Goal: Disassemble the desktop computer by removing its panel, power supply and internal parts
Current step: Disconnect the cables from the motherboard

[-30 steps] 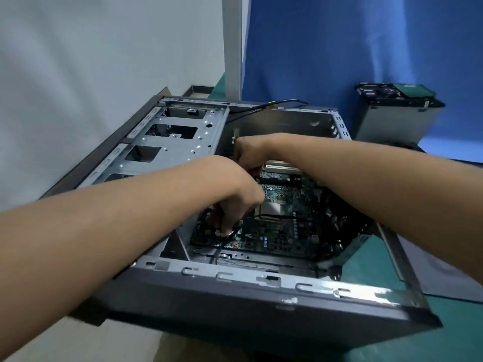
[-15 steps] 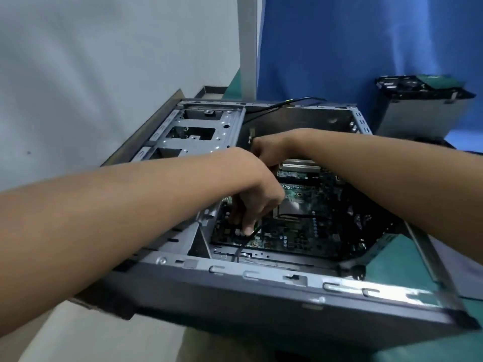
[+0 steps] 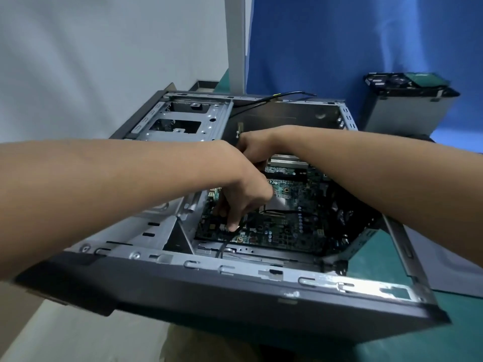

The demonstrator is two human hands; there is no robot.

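Hardly a move in the last second: the left hand (image 3: 243, 199) stays down on the board (image 3: 287, 220), fingers pinching the cable (image 3: 224, 245) at its plug by the near edge, so I'd say that plug has not come free yet. The case (image 3: 235, 296) lies open on the counter (image 3: 392, 346), centre frame. The right hand (image 3: 257, 147) sits farther in, its fingers hidden behind the left, so I cannot tell its grip.
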